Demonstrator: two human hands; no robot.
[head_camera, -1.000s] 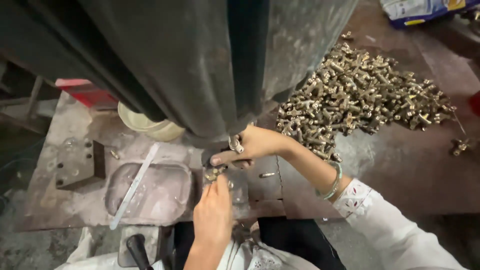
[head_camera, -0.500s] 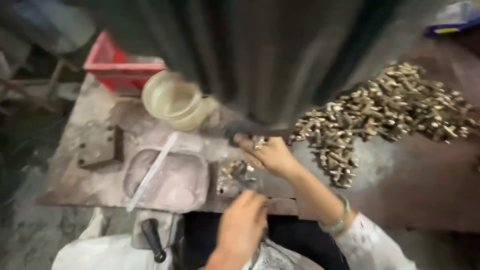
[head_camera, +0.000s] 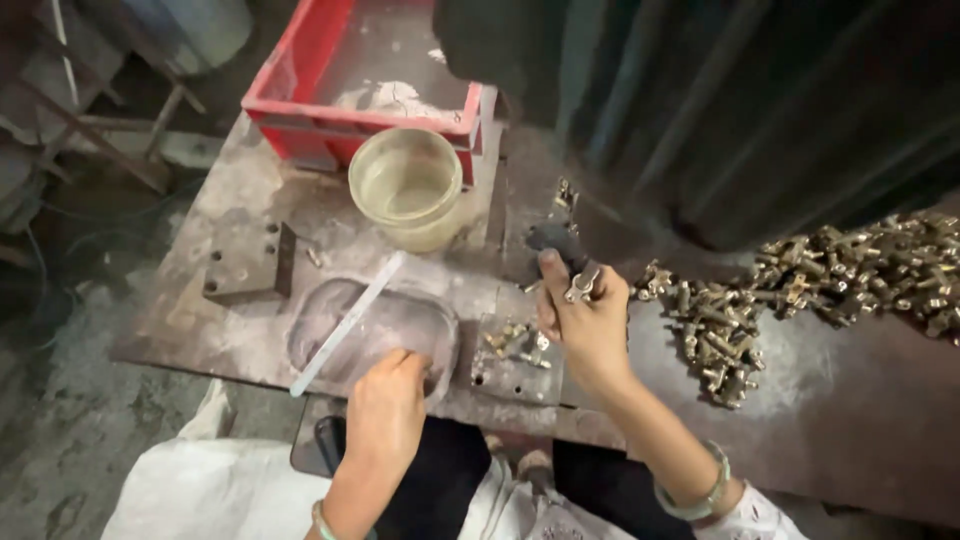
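My right hand (head_camera: 583, 322) is raised over the steel work plate (head_camera: 240, 330) and pinches a small brass fitting (head_camera: 581, 284) between thumb and fingers, just below the dark press tool (head_camera: 553, 238). Under it sits a small drilled fixture block (head_camera: 515, 360) with a few brass pieces on it. My left hand (head_camera: 388, 408) rests with curled fingers on the near rim of a shallow oval metal tray (head_camera: 375, 330); whether it holds anything is hidden. A flat pale strip (head_camera: 345, 325) lies across that tray.
A heap of brass fittings (head_camera: 800, 290) spreads over the right side of the bench. A cloudy plastic tub (head_camera: 408, 185) stands in front of a red crate (head_camera: 370, 70). A drilled steel block (head_camera: 250, 262) lies left. The big dark machine body (head_camera: 720, 110) overhangs at top right.
The view has tilted down and left, showing the red crate and tub. My right hand lifted a brass fitting towards the press tool; my left hand drew back to the tray's near rim.
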